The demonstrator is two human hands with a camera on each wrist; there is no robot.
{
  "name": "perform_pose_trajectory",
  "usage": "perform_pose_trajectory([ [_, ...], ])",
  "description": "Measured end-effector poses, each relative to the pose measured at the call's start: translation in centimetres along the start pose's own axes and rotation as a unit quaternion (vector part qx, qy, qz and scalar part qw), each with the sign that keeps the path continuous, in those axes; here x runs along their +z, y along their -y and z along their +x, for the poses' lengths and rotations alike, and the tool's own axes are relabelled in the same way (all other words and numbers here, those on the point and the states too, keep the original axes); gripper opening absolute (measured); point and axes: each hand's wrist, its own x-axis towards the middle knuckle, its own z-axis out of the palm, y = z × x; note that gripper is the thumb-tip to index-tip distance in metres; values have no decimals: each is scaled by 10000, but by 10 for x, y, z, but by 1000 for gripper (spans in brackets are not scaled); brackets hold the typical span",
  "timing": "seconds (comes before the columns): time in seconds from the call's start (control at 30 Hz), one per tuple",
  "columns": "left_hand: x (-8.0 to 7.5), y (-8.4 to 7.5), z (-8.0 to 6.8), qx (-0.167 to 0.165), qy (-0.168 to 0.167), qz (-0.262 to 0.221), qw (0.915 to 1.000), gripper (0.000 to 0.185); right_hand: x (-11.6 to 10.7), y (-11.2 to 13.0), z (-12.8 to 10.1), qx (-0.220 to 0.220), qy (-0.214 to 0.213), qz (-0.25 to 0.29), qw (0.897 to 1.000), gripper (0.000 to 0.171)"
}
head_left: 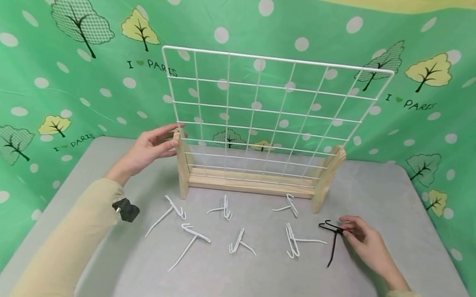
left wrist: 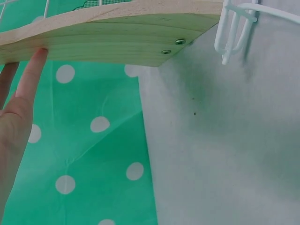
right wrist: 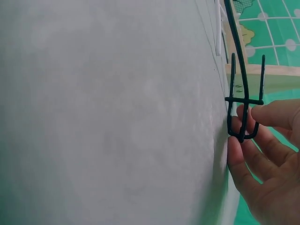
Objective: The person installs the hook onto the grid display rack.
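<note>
- One black hook (head_left: 332,239) lay on the grey worktop (head_left: 244,293), at about 4 o'clock from the wire grid (head_left: 266,117).
- Its long straight shank ran roughly 12 to 6 o'clock in the head view, with the forked clip end at the far end, turned toward 10 o'clock.
- The right hand (head_left: 364,242) touched that clip end; in the right wrist view its fingers (right wrist: 272,115) pinched the black prongs (right wrist: 243,117) lightly, thumb below and fingertip above.
- Six white hooks (head_left: 295,239) lay scattered on the worktop in front of the grid, spread from 7 to 5 o'clock and pointing different ways.
- One grid of white wire stood upright in one wooden stand (head_left: 251,184), which had two side feet and a cross bar.
- The left hand (head_left: 150,148) rested against the top of the left wooden foot (left wrist: 108,40) at 9 o'clock of the grid, fingers straight and relaxed, one fingertip (left wrist: 37,58) touching the wood; it gripped nothing.
- One small black camera unit (head_left: 124,209) sat at each wrist, two in all.
</note>
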Motion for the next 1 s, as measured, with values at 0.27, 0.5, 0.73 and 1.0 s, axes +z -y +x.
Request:
perform_pose_trajectory([
  [0.27,4,1,3,45,-60,13,10000,49,-4,-5,-1,-21,-53,-26,10000,21],
  [0.5,4,2,1,47,-118,-122,9998,47,-5,-2,-1,202,-75,22,9998,17],
  [0.73,3,3,-2,85,-224,-148,9996,46,-9,7,8,322,-194,204,9991,17],
  [1.0,6,7,-2,197,-331,-242,9990,46,-9,22,19,640,-403,405,9963,14],
])
